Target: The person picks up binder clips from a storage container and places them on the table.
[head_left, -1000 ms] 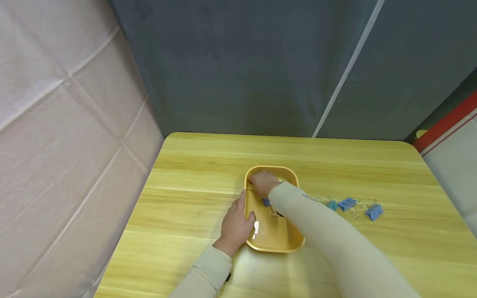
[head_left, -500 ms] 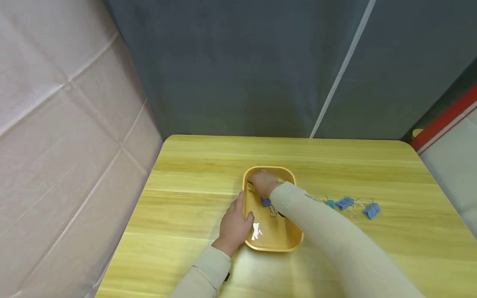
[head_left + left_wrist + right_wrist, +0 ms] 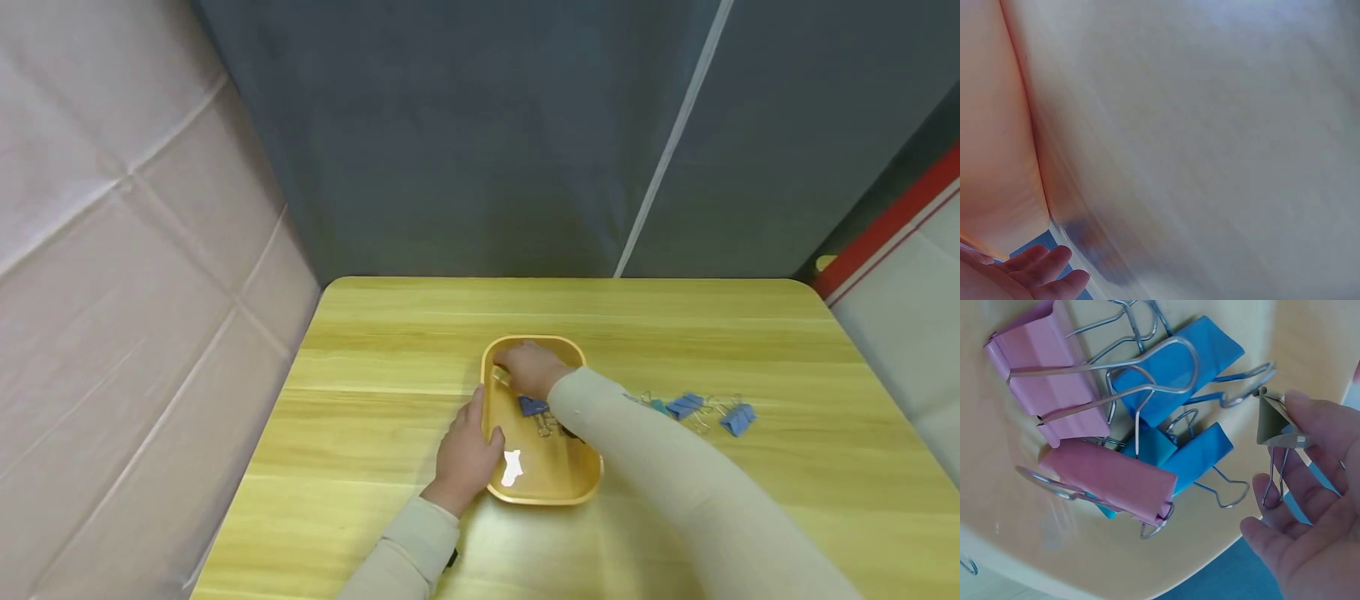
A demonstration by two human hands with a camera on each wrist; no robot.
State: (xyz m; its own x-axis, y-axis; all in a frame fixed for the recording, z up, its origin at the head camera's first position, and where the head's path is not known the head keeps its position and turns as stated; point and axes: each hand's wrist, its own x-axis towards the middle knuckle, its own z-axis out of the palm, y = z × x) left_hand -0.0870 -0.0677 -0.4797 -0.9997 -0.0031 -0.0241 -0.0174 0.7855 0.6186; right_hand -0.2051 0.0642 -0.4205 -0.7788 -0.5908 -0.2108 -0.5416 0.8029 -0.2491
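An orange tray (image 3: 543,502) stands on the wooden table, holding several binder clips. My left hand (image 3: 462,454) holds its left wall, thumb over the rim and fingers outside. Inside the tray's far left corner is my right hand (image 3: 532,369). In the right wrist view that hand pinches a small olive-yellow binder clip (image 3: 1277,422) at thumb and fingers, its wire handle hanging down. Pink binder clips (image 3: 1054,369) and blue binder clips (image 3: 1179,369) lie jumbled beside it, with a teal binder clip (image 3: 1150,449) partly covered. My right sleeve hides part of the tray.
Right of the tray, a row of blue binder clips (image 3: 738,419) and a teal one lies on the table (image 3: 375,350). A grey partition (image 3: 480,150) rises behind the far edge, and a pale padded wall (image 3: 135,333) stands at the left.
The head view has shifted slightly, so tray and hands appear a little farther left. Both hands stay at nearly the same places on and in the tray.
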